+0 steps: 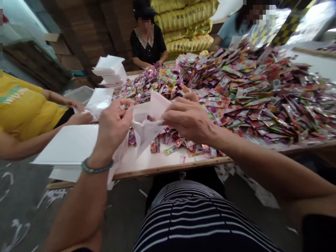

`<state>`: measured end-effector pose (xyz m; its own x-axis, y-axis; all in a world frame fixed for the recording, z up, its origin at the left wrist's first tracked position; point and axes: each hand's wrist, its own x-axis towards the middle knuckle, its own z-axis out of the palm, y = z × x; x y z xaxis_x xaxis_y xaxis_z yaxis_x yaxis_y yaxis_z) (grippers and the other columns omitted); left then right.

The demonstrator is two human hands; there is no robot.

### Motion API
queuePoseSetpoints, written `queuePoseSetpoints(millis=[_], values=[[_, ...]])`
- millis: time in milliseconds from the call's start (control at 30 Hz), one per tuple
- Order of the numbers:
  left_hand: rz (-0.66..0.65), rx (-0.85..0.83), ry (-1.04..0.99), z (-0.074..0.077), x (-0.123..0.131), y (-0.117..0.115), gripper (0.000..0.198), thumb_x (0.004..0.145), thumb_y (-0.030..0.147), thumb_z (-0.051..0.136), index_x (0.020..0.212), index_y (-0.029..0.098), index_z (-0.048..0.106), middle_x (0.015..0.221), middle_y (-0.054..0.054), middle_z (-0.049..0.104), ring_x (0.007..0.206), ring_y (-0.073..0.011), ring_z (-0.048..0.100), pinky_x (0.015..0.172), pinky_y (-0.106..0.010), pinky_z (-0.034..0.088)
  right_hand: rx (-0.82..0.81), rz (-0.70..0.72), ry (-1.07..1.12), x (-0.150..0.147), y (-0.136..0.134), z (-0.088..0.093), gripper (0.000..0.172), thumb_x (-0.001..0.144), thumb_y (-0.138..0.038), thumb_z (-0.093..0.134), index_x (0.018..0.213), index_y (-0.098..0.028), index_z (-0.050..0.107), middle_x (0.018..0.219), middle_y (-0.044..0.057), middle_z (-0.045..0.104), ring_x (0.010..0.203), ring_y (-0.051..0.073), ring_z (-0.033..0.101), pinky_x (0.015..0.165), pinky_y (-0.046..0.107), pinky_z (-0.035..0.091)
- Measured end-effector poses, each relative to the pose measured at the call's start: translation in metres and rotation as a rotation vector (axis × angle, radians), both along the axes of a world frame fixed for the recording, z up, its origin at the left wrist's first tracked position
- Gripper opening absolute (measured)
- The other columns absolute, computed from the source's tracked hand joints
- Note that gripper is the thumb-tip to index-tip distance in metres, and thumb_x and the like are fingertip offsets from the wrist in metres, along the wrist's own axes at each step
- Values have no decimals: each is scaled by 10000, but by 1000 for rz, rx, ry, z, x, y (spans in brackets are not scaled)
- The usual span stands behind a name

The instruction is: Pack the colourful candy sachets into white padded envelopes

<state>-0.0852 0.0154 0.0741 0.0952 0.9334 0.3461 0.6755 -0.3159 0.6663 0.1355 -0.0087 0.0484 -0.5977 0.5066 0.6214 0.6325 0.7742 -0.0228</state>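
Observation:
A thin, translucent plastic bag (143, 134) hangs between my hands over the near edge of the table. My left hand (115, 120), a beaded bracelet on its wrist, pinches one side of the bag. On the other side, my right hand (185, 117) has its fingers closed on the bag's rim. The mouth between them is spread apart, with a flap standing up at the back. Behind and below the bag lie many small, colourful sachets (172, 150), spreading into a large heap (249, 91). I cannot tell whether anything is inside the bag.
White flat packs (68, 145) are stacked at the table's left, with another white stack (111, 70) behind. A co-worker in a yellow shirt (25, 108) handles a bag at the left. Two more people are across the table, near yellow sacks (186, 17). Scraps litter the floor.

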Motion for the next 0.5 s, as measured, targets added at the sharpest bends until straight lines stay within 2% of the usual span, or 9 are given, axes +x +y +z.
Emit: queuePoseSetpoints(millis=[67, 133, 167, 200, 267, 300, 367, 433, 500], values=[[39, 42, 144, 11, -2, -7, 329, 781, 205, 531, 1062, 139, 691, 548, 18, 569, 470, -112, 436, 488, -234, 333, -17, 17, -5, -2, 2, 1, 278, 977, -180, 390, 873, -207, 646, 789, -8, 595, 790, 149, 464, 850, 350, 248], [110, 143, 267, 16, 0, -21, 353, 790, 208, 513, 1081, 150, 704, 562, 21, 569, 476, -107, 421, 501, -238, 333, -47, 24, 0, -4, 0, -3, 278, 968, -154, 388, 874, -205, 645, 806, -6, 604, 805, 150, 461, 862, 359, 234], [174, 229, 306, 13, 1, -30, 367, 799, 234, 514, 1107, 166, 702, 566, 25, 568, 473, -106, 408, 501, -240, 328, -67, 19, 10, -5, -3, -9, 266, 962, -151, 400, 879, -204, 647, 821, -1, 616, 818, 154, 464, 869, 366, 228], [196, 242, 359, 6, 3, -40, 380, 810, 277, 523, 1140, 196, 693, 541, 35, 547, 467, -111, 399, 499, -244, 318, -95, 27, 10, -5, -9, -18, 245, 952, -151, 422, 881, -203, 650, 835, 5, 631, 828, 157, 469, 871, 372, 226], [135, 186, 414, -24, 8, -58, 368, 830, 326, 498, 1119, 224, 702, 527, 27, 548, 446, -121, 398, 491, -253, 302, -201, 82, -43, -4, -24, -43, 194, 922, -155, 486, 843, -196, 658, 833, 14, 658, 828, 163, 486, 858, 372, 241], [49, 92, 417, -44, 12, -65, 373, 811, 323, 512, 1112, 217, 705, 491, 27, 526, 430, -128, 404, 482, -255, 292, -282, 119, -89, -2, -32, -59, 168, 900, -156, 523, 811, -191, 661, 819, 17, 670, 822, 166, 498, 840, 366, 257], [-153, -188, 384, -90, 20, -72, 397, 796, 275, 511, 1149, 204, 681, 482, 25, 530, 435, -141, 447, 487, -254, 291, -470, 106, -122, 8, -49, -91, 139, 858, -164, 598, 736, -176, 663, 788, 32, 687, 842, 180, 534, 819, 356, 296], [-275, -419, 338, -128, 30, -70, 394, 772, 252, 540, 1136, 193, 677, 500, 23, 542, 467, -152, 485, 502, -250, 290, -641, 91, 6, 23, -59, -115, 79, 830, -208, 652, 767, -183, 691, 787, 35, 706, 861, 184, 576, 807, 333, 349], [-396, -617, 191, -148, 41, -58, 405, 742, 333, 623, 1118, 187, 668, 501, 39, 528, 463, -147, 476, 491, -240, 287, -728, 29, 234, 40, -58, -124, 115, 851, -277, 638, 825, -195, 714, 806, 41, 718, 825, 174, 606, 770, 302, 400]])
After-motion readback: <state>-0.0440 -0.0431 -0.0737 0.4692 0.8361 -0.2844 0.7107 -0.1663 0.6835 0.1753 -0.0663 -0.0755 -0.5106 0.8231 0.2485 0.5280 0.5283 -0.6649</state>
